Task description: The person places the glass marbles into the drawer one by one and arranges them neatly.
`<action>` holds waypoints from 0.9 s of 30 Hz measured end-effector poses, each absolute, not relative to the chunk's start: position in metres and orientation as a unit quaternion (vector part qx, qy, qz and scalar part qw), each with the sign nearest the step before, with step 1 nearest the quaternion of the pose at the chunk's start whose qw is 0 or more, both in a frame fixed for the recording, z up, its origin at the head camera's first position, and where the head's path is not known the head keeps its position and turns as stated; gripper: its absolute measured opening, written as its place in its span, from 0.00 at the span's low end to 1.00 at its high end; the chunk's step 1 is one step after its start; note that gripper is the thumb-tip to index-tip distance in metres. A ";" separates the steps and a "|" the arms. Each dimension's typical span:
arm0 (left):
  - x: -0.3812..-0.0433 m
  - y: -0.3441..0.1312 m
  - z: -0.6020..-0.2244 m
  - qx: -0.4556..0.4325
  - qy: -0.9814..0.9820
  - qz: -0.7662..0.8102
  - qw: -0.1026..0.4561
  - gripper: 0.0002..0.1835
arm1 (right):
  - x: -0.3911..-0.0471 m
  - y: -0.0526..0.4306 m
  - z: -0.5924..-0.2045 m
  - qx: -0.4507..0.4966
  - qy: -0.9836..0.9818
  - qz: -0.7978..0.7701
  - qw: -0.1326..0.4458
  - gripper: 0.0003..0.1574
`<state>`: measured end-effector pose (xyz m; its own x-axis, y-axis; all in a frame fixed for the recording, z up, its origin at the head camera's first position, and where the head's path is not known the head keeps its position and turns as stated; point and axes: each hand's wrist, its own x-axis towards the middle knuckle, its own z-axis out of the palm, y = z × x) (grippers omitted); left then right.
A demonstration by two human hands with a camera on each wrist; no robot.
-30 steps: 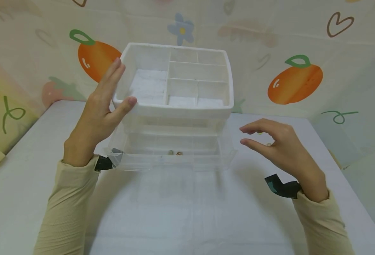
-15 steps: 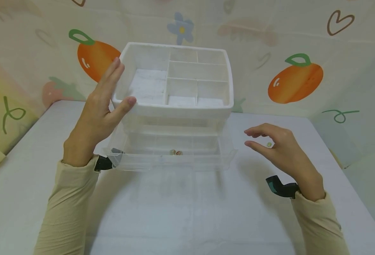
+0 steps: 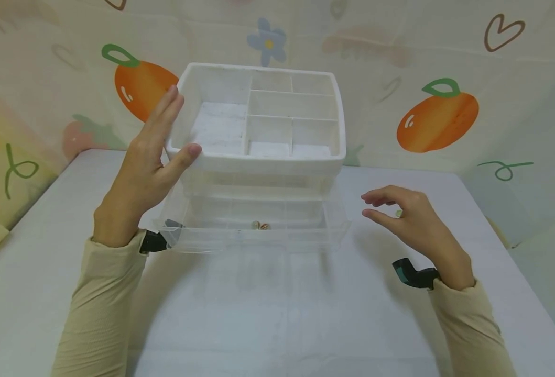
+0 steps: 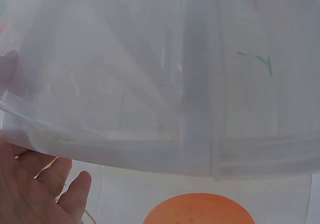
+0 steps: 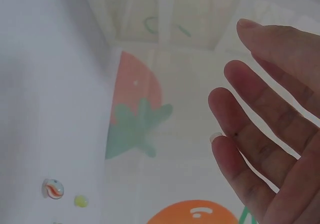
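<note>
Left hand: one, laid along the left side of the white organizer, fingers extended and thumb at the front rim, touching, not wrapped round it. Right hand: one, above the desk to the right of the organizer, well apart from it; thumb and fingers parted by a moderate gap, fingers lightly bent, holding nothing.

White organizer: one, standing toward the back of the desk; top tray divided into one large left compartment and five smaller ones on the right (two, one, two).

Clear drawer: one, transparent, drawn out at the front beneath the tray. Contents: two small marbles, side by side near its front wall, markings too small to tell.

Striped marble: one, clear with an orange-red band, on the desk. Yellow marble: one, just beside it.

Sleeves: two, beige, with a black device at each wrist.

Desk: white-covered. Backdrop: pale cloth, printed with oranges, a blue flower and a heart outline.
</note>
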<state>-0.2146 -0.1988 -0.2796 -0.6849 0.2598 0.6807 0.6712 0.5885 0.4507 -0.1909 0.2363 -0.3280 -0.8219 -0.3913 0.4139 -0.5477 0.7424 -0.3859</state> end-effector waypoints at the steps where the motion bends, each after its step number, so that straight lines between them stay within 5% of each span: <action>1: -0.215 -0.199 -0.280 -0.277 -0.843 -0.361 0.287 0.42 | -0.191 0.237 -0.329 0.251 -0.922 0.253 0.150 0.15; 27: -0.216 -0.200 -0.283 -0.277 -0.841 -0.358 0.297 0.42 | -0.211 0.259 -0.357 0.209 -0.938 0.271 0.060 0.17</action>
<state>-0.2158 -0.2004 -0.2826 -0.6699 0.2536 0.6977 0.6788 0.5898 0.4374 -0.2114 0.2590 -0.3574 -0.9056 -0.3590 0.2257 -0.4240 0.7657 -0.4836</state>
